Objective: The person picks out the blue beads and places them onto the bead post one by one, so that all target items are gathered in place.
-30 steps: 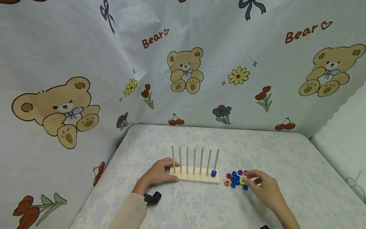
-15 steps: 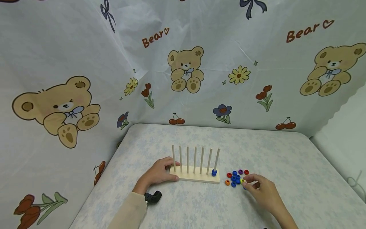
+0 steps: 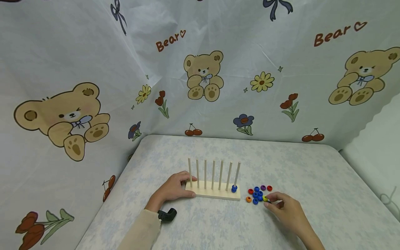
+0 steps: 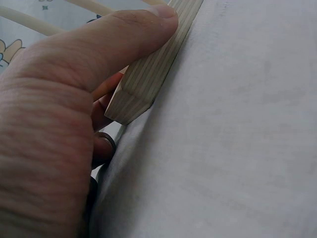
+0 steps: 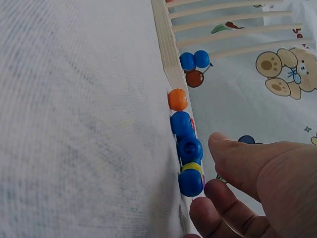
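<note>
My left hand (image 3: 175, 187) grips the left end of a pale wooden peg stand (image 3: 215, 194), thumb along its front and fingers behind. In the left wrist view the thumb lies against the edge of the wooden base (image 4: 148, 74). Several upright pegs rise from the base, and two blue beads (image 5: 194, 60) are stacked at the foot of the rightmost one. My right hand (image 3: 285, 208) hovers at the right side of a bead cluster, thumb and fingers apart. Its fingertips are close by a blue bead (image 5: 190, 182), mostly hidden in the head view, beside a yellow bead (image 3: 265, 198).
Loose beads lie right of the stand: several blue ones (image 3: 255, 195), an orange bead (image 3: 248, 199), a purple bead (image 3: 263, 188) and two red beads (image 3: 269, 188). A pale patterned cloth covers the table (image 3: 212, 225). Behind hangs a bear-print curtain (image 3: 231, 41).
My right hand has lowered slightly and come in over the blue bead at the cluster's near right, covering most of it. The left hand and stand have stayed put.
</note>
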### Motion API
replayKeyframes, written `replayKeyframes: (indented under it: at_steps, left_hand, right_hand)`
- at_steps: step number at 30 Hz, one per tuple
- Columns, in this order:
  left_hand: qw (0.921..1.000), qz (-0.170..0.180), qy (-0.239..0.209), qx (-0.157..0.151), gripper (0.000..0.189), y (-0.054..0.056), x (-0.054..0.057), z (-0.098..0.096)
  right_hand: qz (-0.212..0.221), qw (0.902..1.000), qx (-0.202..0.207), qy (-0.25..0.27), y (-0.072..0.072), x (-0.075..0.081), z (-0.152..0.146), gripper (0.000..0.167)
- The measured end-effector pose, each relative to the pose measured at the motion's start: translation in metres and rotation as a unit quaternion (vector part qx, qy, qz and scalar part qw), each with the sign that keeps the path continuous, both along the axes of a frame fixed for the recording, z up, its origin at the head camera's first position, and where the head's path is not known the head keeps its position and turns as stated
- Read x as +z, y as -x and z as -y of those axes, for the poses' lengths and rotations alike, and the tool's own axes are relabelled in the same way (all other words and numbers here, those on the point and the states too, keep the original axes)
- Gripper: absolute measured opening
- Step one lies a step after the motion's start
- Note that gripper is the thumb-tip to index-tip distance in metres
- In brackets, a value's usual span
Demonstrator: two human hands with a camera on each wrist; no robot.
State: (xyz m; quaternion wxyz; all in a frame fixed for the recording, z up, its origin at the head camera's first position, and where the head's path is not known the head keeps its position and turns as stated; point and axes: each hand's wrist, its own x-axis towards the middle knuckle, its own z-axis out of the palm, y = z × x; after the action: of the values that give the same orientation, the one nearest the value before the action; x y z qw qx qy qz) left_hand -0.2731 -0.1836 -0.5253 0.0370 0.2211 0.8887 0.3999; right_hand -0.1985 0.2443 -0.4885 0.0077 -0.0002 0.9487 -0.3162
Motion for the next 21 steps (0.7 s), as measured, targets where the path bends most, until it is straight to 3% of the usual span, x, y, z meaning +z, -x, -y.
replayKeyframes:
  at_steps: [21]
  left_hand:
    - [0.9999, 0.011, -0.005, 0.001, 0.051, 0.0017, -0.0036, 0.0009]
  right_hand:
    - [0.010, 0.9999, -0.005, -0.006, 0.0035, -0.0060, -0.0044, 0.035]
